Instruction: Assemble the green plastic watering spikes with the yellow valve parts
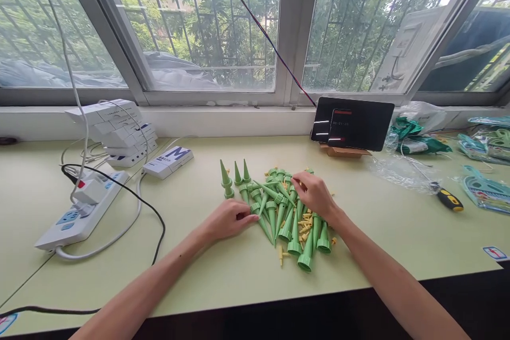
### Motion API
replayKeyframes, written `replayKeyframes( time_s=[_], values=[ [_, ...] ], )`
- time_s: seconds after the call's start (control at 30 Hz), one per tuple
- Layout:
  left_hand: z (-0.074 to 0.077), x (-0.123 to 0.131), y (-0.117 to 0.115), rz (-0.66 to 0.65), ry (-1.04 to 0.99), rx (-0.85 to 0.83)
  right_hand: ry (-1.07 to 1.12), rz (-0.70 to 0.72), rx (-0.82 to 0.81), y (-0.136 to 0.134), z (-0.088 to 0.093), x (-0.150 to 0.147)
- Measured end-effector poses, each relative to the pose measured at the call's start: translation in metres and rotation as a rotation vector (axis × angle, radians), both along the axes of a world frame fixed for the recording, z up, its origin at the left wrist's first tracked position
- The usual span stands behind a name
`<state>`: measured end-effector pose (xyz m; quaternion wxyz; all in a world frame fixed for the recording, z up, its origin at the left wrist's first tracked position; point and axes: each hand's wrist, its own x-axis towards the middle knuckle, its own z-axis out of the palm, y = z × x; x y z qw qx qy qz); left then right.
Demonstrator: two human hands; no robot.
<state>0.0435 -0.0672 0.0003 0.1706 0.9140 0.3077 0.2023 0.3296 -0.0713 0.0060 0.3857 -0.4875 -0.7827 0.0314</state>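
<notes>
A heap of green plastic plant-watering spikes (295,239) lies on the table between my hands. Small yellow valve pieces (305,231) are mixed in, and one yellow valve (281,256) sits at the near edge. My left hand (229,219) is at the heap's left side, fingers curled and thumb pointing right, close to a green spike's collar; anything in its grip is hidden. Over the far right part, my right hand (314,194) has its fingers drawn together against green pieces; what they pinch cannot be made out. Behind my left hand, a green spike (226,179) stands point up beside two others.
At left are a white power strip (85,212) with cables, stacked white boxes (119,130) and a single box (168,162). A tablet (353,123) showing a timer stands by the window. Right: a screwdriver (449,198), clear plastic wrap (402,172) and packaged items (486,191).
</notes>
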Motion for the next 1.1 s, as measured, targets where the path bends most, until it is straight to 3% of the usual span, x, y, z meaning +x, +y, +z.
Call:
replayKeyframes(
  time_s=[0.33, 0.6, 1.1],
  values=[
    [0.002, 0.011, -0.018, -0.092, -0.029, 0.025, 0.036, 0.060, -0.040, -0.006, 0.005, -0.002],
    [0.003, 0.012, -0.019, -0.078, -0.046, 0.053, -0.039, 0.166, -0.083, -0.013, 0.003, -0.011],
    [-0.003, 0.010, -0.015, 0.027, -0.107, 0.092, -0.121, 0.064, -0.161, -0.013, 0.012, -0.006]
  ],
)
